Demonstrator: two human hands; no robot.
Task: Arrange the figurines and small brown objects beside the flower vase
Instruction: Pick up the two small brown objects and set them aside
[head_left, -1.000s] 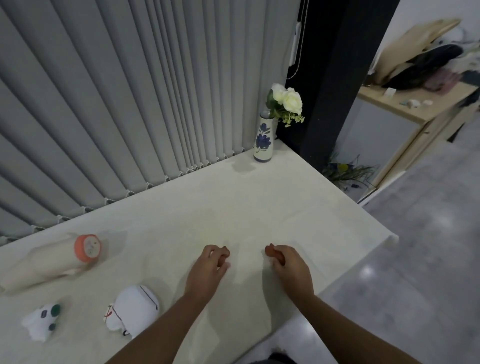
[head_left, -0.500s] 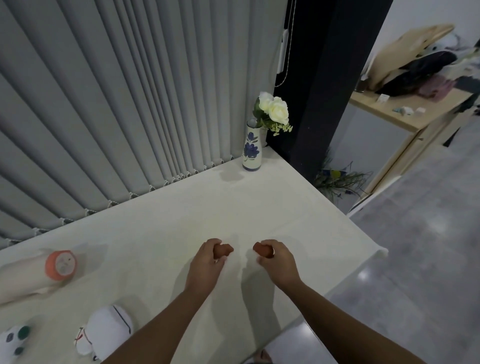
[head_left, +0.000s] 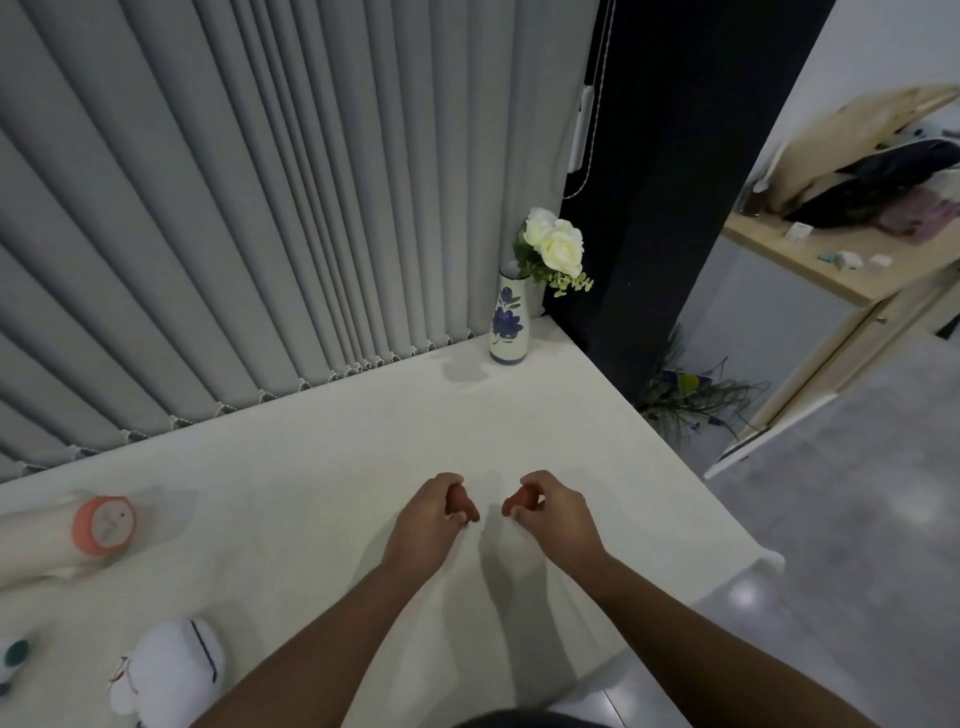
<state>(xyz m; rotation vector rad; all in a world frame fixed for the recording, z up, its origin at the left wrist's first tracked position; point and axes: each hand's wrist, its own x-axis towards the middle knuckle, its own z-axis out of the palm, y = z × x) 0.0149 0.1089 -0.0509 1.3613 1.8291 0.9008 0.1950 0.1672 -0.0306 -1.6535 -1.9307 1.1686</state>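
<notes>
Both hands have slid further onto the table (head_left: 322, 447). Left hand (head_left: 426, 525) pinches a small brown object (head_left: 460, 500); right hand (head_left: 553, 512) pinches another brown piece (head_left: 518, 500). Flower vase (head_left: 508, 322) stands at one o'clock, well apart; white figurine (head_left: 169, 670) lies at eight o'clock.

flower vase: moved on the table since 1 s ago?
No. The flower vase stands in the table's far corner, by the blinds and the dark pillar, as before; its shift in frame comes from the head camera.
</notes>
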